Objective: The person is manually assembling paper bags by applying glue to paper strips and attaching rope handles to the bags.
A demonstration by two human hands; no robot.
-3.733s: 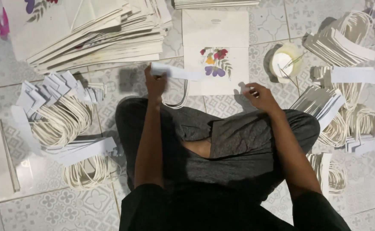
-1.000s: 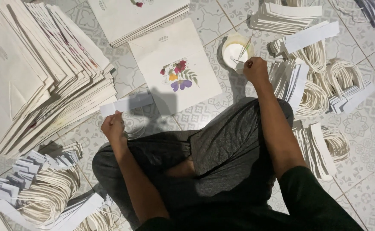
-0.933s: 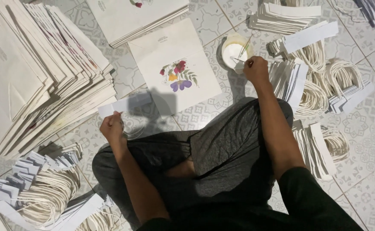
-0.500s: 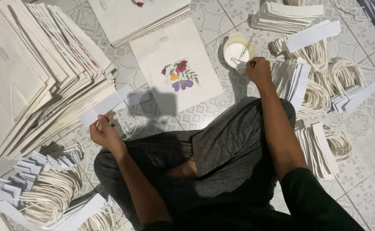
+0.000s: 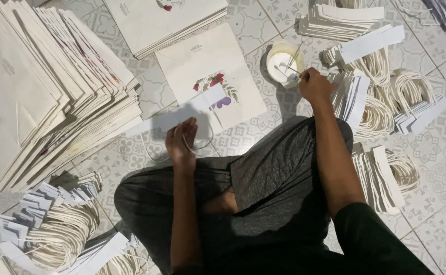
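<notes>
The person sat cross-legged on a patterned tile floor (image 5: pixel 426 168), viewed from above. The left hand (image 5: pixel 181 142) was raised over the floor in front of the knees, fingers curled and pinching a long white paper strip (image 5: pixel 182 114) with a loop of white cord (image 5: pixel 202 142) hanging from it. The strip lay slantwise, its far end overlapping the lower edge of a flat white paper bag (image 5: pixel 202 66) printed with flowers, which lay on the floor straight ahead.

The right hand (image 5: pixel 314 86) was extended forward to the right, fingers closed together on a thin stick (image 5: pixel 293 79). The stick's tip reached into a small round white tub (image 5: pixel 284 63) standing on the floor just beside the flat bag.

To the left, a large fanned stack of similar bags (image 5: pixel 44 102) rested on the floor. A second stack of bags (image 5: pixel 172 20) lay beyond the flat bag. To the right of the tub, piles of corded strips (image 5: pixel 386 97) were heaped near the right hand. A further bundle of corded strips (image 5: pixel 55 229) lay at lower left, beside the person's knee.
</notes>
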